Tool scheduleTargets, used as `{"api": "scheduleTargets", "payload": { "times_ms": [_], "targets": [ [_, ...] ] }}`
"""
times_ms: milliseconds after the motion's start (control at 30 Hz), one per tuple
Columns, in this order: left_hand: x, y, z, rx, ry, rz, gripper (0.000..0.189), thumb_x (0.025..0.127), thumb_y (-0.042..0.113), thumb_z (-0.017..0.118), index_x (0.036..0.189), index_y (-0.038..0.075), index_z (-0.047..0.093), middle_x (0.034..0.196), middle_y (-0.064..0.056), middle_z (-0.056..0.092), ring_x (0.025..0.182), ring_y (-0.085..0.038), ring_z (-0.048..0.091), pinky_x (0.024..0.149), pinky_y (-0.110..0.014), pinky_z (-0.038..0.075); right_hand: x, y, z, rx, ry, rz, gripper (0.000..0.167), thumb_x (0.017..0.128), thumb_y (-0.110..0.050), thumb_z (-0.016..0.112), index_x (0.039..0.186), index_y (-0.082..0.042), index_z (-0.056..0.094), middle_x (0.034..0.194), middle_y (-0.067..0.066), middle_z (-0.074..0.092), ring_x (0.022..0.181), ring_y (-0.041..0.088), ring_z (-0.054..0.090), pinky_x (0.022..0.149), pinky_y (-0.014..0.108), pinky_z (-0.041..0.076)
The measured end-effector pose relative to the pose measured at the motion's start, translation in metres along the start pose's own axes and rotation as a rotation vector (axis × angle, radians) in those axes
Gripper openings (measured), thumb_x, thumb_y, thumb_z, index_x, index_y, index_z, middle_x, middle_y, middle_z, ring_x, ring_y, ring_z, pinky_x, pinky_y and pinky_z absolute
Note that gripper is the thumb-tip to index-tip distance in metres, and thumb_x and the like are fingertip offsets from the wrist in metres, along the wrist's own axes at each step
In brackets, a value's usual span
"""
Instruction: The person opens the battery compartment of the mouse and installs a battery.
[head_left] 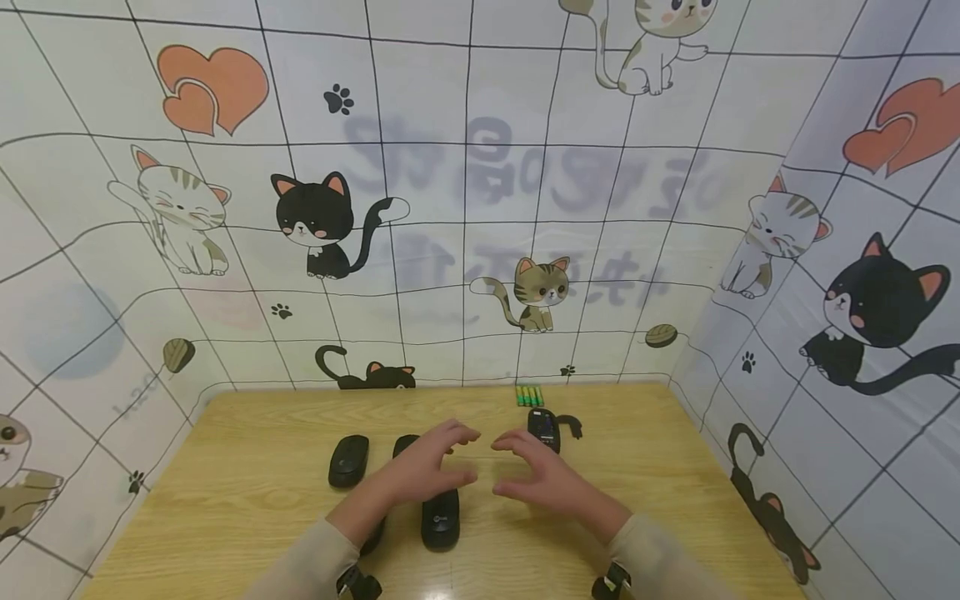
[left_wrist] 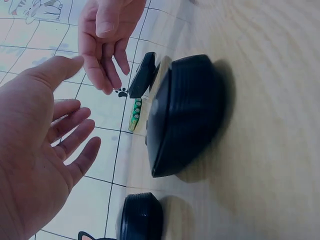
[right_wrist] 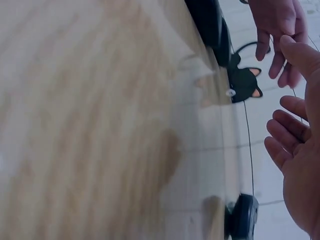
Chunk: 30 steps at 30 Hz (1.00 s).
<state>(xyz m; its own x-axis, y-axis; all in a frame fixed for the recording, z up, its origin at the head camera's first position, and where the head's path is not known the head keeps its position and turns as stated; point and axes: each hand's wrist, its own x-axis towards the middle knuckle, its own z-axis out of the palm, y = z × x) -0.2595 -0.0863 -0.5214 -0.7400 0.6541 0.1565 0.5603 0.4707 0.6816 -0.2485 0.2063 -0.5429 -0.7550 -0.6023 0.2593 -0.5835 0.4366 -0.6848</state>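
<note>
Two hands up: left hand [head_left: 431,467] and right hand [head_left: 543,473] face each other above the desk [head_left: 690,500], fingers loosely parted; I see neither holding nor touching anything. Black mouse [head_left: 440,525] near the left hand; dark device [head_left: 543,425] just beyond the right, green batteries [head_left: 529,396] behind it near the far edge. My worry: a low left sweep could knock the mouse, and a right overreach could bump the device and scatter the batteries

On my right wrist feed, the right hand [right_wrist: 306,155] hangs above the wooden table [right_wrist: 90,120], its fingers loosely bent, the left hand [right_wrist: 282,22] to its left. I see a long black object [right_wrist: 207,27] at the left, a small dark object [right_wrist: 244,220] far right, and a black cat print [right_wrist: 243,86] on the grid-patterned wall [right_wrist: 275,215] behind.
</note>
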Motion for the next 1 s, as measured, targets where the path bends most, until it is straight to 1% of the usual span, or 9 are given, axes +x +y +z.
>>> {"api": "scheduleTargets", "payload": {
  "times_ms": [100,233,367,500,600,700,833,900,1000],
  "targets": [
    [-0.009,-0.002,0.002,-0.041,0.004,0.015,0.058,0.107,0.030,0.077,0.158,0.014,0.054,0.154,-0.008,0.058,0.139,-0.027,0.058,0.111,-0.048,0.055,0.000,-0.004,0.006,0.011,0.008,-0.024,0.053,0.102,-0.034,0.084,0.147,-0.015,0.064,0.147,0.000,0.060,0.135,0.025,0.061,0.114,0.051,0.054],
    [-0.020,-0.004,0.004,-0.036,0.007,0.019,0.060,0.106,0.033,0.079,0.157,0.015,0.055,0.154,-0.007,0.059,0.139,-0.024,0.058,0.110,-0.046,0.056,0.001,-0.010,0.013,0.033,0.009,-0.039,0.051,0.102,-0.030,0.084,0.146,-0.014,0.064,0.145,0.002,0.061,0.134,0.029,0.061,0.113,0.050,0.054],
    [-0.031,-0.004,0.003,-0.038,0.002,-0.007,0.060,0.105,0.035,0.080,0.156,0.016,0.056,0.154,-0.006,0.059,0.140,-0.025,0.058,0.111,-0.047,0.056,0.001,-0.014,0.019,0.034,-0.001,-0.031,0.053,0.101,-0.031,0.085,0.146,-0.012,0.063,0.145,0.002,0.061,0.134,0.026,0.061,0.112,0.049,0.054],
    [-0.042,-0.003,0.001,-0.067,0.003,-0.035,0.061,0.103,0.032,0.083,0.156,0.017,0.057,0.154,-0.007,0.059,0.140,-0.030,0.058,0.112,-0.053,0.055,0.003,-0.020,0.025,0.043,-0.011,-0.012,0.055,0.101,-0.033,0.086,0.145,-0.008,0.064,0.143,0.004,0.062,0.133,0.025,0.061,0.110,0.052,0.055],
    [-0.050,-0.004,0.000,-0.042,0.013,-0.046,0.064,0.100,0.033,0.086,0.155,0.018,0.058,0.152,-0.002,0.058,0.139,-0.029,0.059,0.112,-0.052,0.056,0.005,-0.025,0.030,0.059,-0.027,0.002,0.058,0.101,-0.034,0.085,0.146,-0.005,0.063,0.142,0.004,0.062,0.133,0.029,0.062,0.112,0.052,0.054],
    [-0.059,-0.003,-0.002,-0.009,0.016,-0.066,0.067,0.097,0.037,0.088,0.155,0.018,0.059,0.150,0.001,0.059,0.136,-0.029,0.062,0.111,-0.050,0.056,0.007,-0.029,0.036,0.070,-0.051,0.030,0.057,0.102,-0.034,0.084,0.147,-0.006,0.063,0.143,0.001,0.061,0.134,0.031,0.061,0.114,0.049,0.053],
    [-0.067,-0.001,-0.004,0.042,0.008,-0.091,0.073,0.096,0.046,0.088,0.155,0.016,0.059,0.149,0.004,0.058,0.133,-0.028,0.064,0.112,-0.049,0.056,0.009,-0.032,0.043,0.070,-0.070,0.064,0.056,0.102,-0.035,0.084,0.146,-0.008,0.063,0.144,-0.003,0.059,0.135,0.025,0.060,0.116,0.047,0.052],
    [-0.069,0.000,-0.004,0.077,0.009,-0.094,0.075,0.095,0.051,0.087,0.155,0.016,0.060,0.149,0.006,0.057,0.133,-0.025,0.063,0.112,-0.050,0.055,0.010,-0.032,0.046,0.069,-0.070,0.066,0.057,0.101,-0.037,0.085,0.146,-0.007,0.064,0.143,-0.003,0.060,0.135,0.022,0.059,0.117,0.047,0.051],
    [-0.072,0.001,-0.003,0.112,0.017,-0.096,0.076,0.095,0.054,0.086,0.154,0.015,0.061,0.147,0.008,0.057,0.134,-0.020,0.062,0.114,-0.050,0.054,0.011,-0.033,0.048,0.076,-0.072,0.060,0.060,0.100,-0.040,0.086,0.145,-0.008,0.064,0.142,-0.001,0.061,0.135,0.022,0.059,0.118,0.047,0.050]
  ]
}}
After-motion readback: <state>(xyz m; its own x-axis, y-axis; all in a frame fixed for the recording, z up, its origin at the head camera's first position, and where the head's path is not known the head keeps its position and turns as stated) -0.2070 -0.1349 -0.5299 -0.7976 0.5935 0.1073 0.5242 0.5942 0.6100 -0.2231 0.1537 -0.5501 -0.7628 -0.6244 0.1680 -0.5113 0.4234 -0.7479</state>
